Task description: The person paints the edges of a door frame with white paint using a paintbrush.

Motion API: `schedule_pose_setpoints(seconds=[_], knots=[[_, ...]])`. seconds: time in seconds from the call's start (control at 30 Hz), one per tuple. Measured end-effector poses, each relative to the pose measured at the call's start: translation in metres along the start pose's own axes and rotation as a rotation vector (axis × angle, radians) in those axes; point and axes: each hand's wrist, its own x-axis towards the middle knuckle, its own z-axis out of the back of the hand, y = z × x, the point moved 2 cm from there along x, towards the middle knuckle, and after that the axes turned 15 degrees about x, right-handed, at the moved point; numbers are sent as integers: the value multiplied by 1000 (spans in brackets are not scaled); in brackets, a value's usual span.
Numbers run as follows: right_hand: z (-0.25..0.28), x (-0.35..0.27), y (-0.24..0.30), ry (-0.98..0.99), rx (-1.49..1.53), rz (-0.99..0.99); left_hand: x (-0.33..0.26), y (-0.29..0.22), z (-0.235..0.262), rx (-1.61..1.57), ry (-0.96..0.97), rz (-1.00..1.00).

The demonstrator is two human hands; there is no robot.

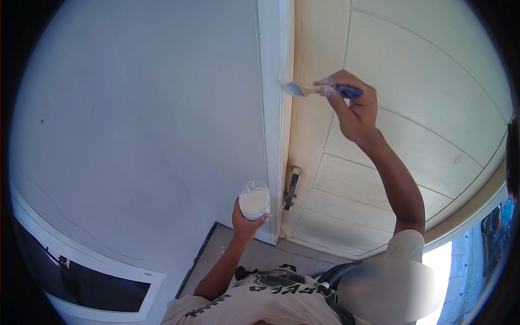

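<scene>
My right hand (355,105) is raised at the upper middle, its fingers closed round the handle of a paintbrush (310,90). The handle is dark blue, and the bristles look whitish and slightly blurred. They point left at the white door frame (274,108); whether they touch it I cannot tell. Lower down, my left hand (246,219) grips a clear plastic cup (254,201) of white paint from below and the side. White smears show on the cup's inner wall and on the fingers of my right hand.
A cream panelled door (401,146) with a metal handle (292,187) fills the right side. The pale wall (151,119) spreads over the left, with a white-framed opening (103,287) at lower left. Grey floor tiles (219,246) lie below. Bright daylight comes in at lower right.
</scene>
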Motion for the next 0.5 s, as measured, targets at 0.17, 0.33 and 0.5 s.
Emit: schedule_pose_setpoints(seconds=[0.17, 0.33, 0.5], knots=[[0, 19, 0, 92, -108, -385, 0, -1, -1, 16, -3, -13], [13, 95, -1, -158, -118, -114, -1, -4, -4, -18, -5, -12], [-5, 44, -14, -284, -8, 160, -1, -3, -4, -11, 0, 2]])
